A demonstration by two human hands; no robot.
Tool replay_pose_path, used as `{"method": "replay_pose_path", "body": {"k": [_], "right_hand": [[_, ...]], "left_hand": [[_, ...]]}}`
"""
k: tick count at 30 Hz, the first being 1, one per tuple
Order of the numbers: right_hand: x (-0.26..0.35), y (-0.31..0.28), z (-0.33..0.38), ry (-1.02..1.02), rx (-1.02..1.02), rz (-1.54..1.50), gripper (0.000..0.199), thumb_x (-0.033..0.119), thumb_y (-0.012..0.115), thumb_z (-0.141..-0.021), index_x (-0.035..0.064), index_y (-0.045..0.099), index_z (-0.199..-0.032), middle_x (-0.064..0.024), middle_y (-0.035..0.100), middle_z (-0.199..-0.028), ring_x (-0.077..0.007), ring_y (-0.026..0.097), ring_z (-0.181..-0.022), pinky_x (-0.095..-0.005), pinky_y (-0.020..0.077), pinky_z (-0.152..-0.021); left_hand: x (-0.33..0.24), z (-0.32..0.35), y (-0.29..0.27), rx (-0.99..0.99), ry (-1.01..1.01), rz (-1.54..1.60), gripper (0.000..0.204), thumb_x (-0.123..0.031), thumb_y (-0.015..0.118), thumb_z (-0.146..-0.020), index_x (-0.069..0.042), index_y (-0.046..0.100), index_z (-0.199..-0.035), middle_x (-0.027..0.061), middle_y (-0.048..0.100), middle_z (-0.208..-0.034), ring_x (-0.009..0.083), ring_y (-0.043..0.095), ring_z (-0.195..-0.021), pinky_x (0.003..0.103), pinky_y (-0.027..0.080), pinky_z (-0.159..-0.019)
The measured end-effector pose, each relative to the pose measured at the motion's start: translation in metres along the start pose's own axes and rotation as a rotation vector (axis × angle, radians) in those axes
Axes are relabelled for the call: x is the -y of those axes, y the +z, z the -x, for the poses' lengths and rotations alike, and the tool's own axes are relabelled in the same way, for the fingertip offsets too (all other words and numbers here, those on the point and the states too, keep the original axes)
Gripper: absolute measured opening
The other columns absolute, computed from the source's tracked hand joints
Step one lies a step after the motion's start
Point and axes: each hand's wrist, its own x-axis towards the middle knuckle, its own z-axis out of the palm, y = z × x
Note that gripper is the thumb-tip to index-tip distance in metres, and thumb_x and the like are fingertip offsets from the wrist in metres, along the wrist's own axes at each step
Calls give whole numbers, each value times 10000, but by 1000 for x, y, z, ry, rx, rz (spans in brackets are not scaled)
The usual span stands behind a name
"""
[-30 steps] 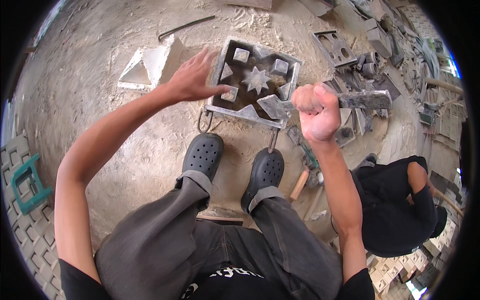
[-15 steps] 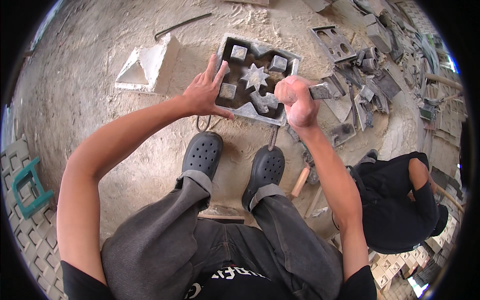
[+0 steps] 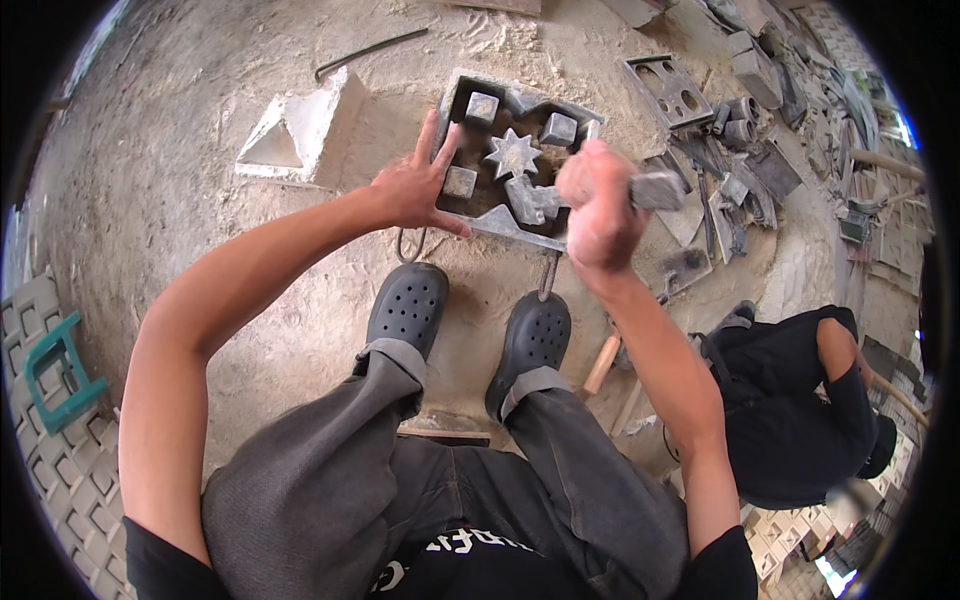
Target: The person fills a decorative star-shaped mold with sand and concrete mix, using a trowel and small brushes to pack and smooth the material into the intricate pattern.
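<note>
A grey metal mould point(image 3: 530, 240) lies on the dusty floor in front of my feet. Inside it are a raised star point(image 3: 513, 154), several square blocks and an angular piece point(image 3: 530, 200). My left hand point(image 3: 410, 192) is spread over the mould's left edge, fingers apart, bracing against it. Over the right side my right hand point(image 3: 600, 215) is a closed fist, blurred by motion. From that fist a grey, block-ended tool point(image 3: 658, 190) sticks out to the right; its grip is hidden in my fingers, so its exact kind is unclear.
A white angular block point(image 3: 310, 130) and a bent rod point(image 3: 370, 52) lie left of the mould. Metal scraps and a plate with holes point(image 3: 668, 92) are piled right. A wooden-handled tool point(image 3: 602, 363) lies near my right shoe. Another person point(image 3: 800, 400) crouches at right.
My right fist and its tool have shifted slightly up and to the right, with the tool's end tilted differently. My left hand stays on the mould's edge.
</note>
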Motion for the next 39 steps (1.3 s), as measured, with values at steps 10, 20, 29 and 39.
{"method": "replay_pose_path", "body": {"k": [10,20,29,39], "right_hand": [[2,-2,-1,-9,97,103,419,161,523,-1004,64,418,-610,34,392,-563,-68,342,-521,-291,286,-492],[-4,-5,-10,-4,165,37,438,156,536,-1013,89,411,-598,47,380,-539,-67,338,-488,-295,272,-471],[-11,-12,-19,92,257,-5,347,144,579,-974,5,564,-656,63,465,-565,-38,397,-539,-275,301,-483],[-5,-18,-24,67,218,-27,398,201,603,-980,62,557,-610,58,446,-536,-37,396,-505,-277,288,-450]], "left_hand": [[0,3,-3,15,-12,73,1528,-789,788,-587,-82,-112,-1598,306,-184,-1615,564,418,-1343,529,436,-1094],[-7,1,-8,50,-14,17,1525,-825,756,-587,-37,-73,-1597,368,-151,-1595,543,480,-1307,497,460,-1076],[8,2,13,-186,91,-34,1521,-874,704,-584,48,17,-1580,354,-48,-1617,500,258,-1461,491,286,-1193],[9,5,11,-317,190,-224,1467,-928,587,-640,84,74,-1569,275,52,-1652,390,44,-1549,485,84,-1255]]}}
